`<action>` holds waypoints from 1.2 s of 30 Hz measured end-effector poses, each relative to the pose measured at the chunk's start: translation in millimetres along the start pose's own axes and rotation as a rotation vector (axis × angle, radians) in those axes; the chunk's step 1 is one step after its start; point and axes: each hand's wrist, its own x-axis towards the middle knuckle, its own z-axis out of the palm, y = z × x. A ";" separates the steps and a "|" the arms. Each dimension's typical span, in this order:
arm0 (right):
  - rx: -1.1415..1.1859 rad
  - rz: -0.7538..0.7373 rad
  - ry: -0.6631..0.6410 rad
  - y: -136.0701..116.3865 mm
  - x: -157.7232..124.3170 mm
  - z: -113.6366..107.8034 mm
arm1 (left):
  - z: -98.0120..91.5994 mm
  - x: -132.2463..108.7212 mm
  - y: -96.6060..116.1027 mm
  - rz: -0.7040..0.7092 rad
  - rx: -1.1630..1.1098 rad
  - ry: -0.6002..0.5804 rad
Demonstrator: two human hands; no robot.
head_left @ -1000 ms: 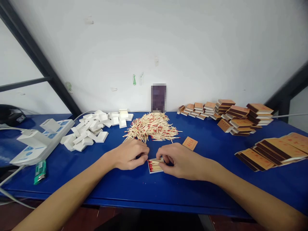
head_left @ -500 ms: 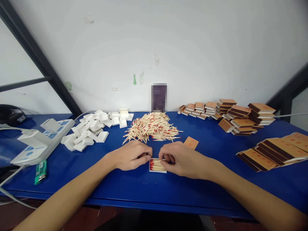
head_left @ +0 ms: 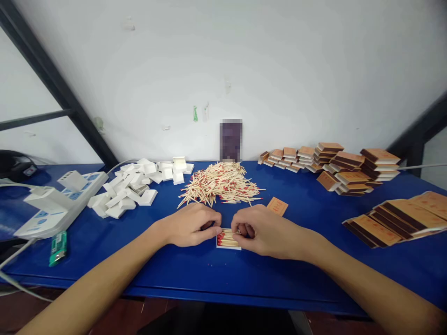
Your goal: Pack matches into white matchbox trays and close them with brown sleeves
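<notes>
A small white matchbox tray, filled with red-headed matches, lies on the blue table between my hands. At its left end is my left hand, fingers curled and thumb tip against the tray's upper left corner. My right hand closes over the right end, thumb and bent fingers on the tray and the match ends there. Its fingers hide that end. Just behind stands a big heap of loose matches. A flat orange matchbox sleeve lies beyond my right hand.
Empty white trays are piled at left, near a power strip and a green packet. Stacked matchboxes stand at back right. Flattened sleeves lie at far right. A pixelated dark rectangle stands against the wall.
The matches in the tray lie straighter now; some were slanted near my right fingers before. My left thumb has moved slightly over the tray's corner. Both hands otherwise stay in place.
</notes>
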 end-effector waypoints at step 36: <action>-0.607 0.004 0.106 62.1 -55.0 -37.3 | 3.0 0.9 10.0 -0.014 0.156 0.076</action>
